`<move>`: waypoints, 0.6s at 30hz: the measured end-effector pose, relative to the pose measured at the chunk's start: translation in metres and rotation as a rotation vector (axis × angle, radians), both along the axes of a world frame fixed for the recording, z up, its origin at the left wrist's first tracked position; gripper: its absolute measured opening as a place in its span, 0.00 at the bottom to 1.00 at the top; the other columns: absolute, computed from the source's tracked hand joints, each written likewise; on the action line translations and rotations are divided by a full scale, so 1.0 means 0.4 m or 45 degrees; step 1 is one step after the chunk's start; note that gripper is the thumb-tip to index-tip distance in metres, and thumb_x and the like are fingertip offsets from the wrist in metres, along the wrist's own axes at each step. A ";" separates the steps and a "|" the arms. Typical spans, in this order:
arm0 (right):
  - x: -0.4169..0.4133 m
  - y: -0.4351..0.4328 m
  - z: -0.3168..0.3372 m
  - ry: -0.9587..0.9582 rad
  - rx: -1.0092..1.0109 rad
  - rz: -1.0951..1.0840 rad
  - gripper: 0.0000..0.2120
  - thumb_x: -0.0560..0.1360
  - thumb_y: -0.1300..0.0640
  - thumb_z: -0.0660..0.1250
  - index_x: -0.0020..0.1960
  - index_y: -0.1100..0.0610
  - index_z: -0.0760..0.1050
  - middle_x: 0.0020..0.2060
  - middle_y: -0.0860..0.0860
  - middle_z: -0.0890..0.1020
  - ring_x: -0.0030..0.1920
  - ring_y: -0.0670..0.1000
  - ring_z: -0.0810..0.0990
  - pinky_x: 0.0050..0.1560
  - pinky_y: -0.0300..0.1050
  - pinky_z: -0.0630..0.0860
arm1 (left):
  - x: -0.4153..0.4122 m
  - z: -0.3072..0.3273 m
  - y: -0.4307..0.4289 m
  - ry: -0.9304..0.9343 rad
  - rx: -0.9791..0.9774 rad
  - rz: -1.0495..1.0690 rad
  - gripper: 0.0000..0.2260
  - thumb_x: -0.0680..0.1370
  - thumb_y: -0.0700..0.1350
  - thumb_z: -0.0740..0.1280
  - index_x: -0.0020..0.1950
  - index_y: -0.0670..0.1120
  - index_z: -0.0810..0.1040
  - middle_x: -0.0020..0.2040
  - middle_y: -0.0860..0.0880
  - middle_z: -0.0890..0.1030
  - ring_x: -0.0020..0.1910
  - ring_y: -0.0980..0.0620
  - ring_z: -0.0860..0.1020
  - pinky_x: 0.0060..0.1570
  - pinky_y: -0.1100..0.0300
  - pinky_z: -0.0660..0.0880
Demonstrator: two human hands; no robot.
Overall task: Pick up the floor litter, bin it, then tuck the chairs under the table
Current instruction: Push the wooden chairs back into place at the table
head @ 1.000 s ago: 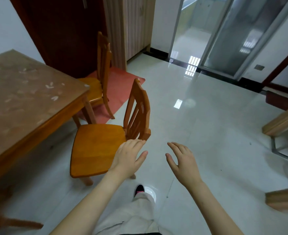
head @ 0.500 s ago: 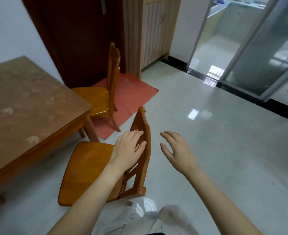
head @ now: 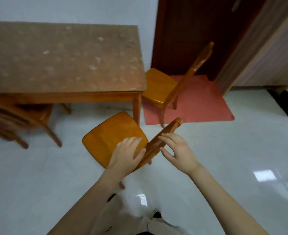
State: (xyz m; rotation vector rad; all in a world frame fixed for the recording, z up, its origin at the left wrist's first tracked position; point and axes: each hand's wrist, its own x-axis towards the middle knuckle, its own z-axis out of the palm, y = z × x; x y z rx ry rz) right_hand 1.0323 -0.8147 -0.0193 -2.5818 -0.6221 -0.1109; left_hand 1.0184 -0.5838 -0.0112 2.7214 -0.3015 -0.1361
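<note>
The nearest orange wooden chair (head: 111,134) stands on the floor just off the table's front right corner, its seat turned toward the table (head: 63,56). My left hand (head: 128,155) wraps the seat side of its backrest. My right hand (head: 179,150) is at the other side of the backrest, fingers spread and touching the top rail. A second chair (head: 160,85) stands at the table's right end, pulled out. A third chair (head: 12,119) sits partly under the table at the left. I see no litter on the floor.
A red mat (head: 199,102) lies under the second chair, before a dark door (head: 190,31). A striped cabinet (head: 267,56) stands at the right. The table's leg (head: 136,107) is close to the near chair's seat. My trousers and shoe show at the bottom.
My view has swung left to face the table. Both hands have come to the near chair's backrest, the left now on it, the right touching its top rail.
</note>
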 end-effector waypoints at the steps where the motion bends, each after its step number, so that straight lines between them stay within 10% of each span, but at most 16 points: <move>1: 0.016 -0.012 -0.006 0.009 -0.017 0.106 0.20 0.78 0.46 0.63 0.66 0.56 0.75 0.62 0.51 0.78 0.64 0.51 0.73 0.68 0.44 0.66 | -0.022 -0.008 -0.010 0.026 0.005 0.042 0.27 0.79 0.63 0.50 0.72 0.51 0.67 0.68 0.51 0.72 0.68 0.52 0.67 0.65 0.57 0.63; 8: 0.092 -0.009 -0.049 0.145 -0.195 0.641 0.21 0.75 0.37 0.63 0.61 0.49 0.76 0.52 0.44 0.79 0.56 0.47 0.74 0.61 0.48 0.69 | -0.173 -0.058 -0.044 0.084 0.010 0.335 0.23 0.78 0.63 0.57 0.68 0.53 0.70 0.60 0.54 0.76 0.56 0.53 0.73 0.54 0.60 0.70; 18: 0.166 -0.033 -0.111 0.269 -0.165 0.607 0.18 0.75 0.36 0.63 0.58 0.44 0.80 0.49 0.43 0.82 0.54 0.47 0.75 0.59 0.44 0.65 | -0.210 -0.125 -0.074 -0.023 -0.043 0.741 0.23 0.73 0.71 0.57 0.55 0.57 0.76 0.52 0.57 0.79 0.55 0.53 0.74 0.62 0.56 0.61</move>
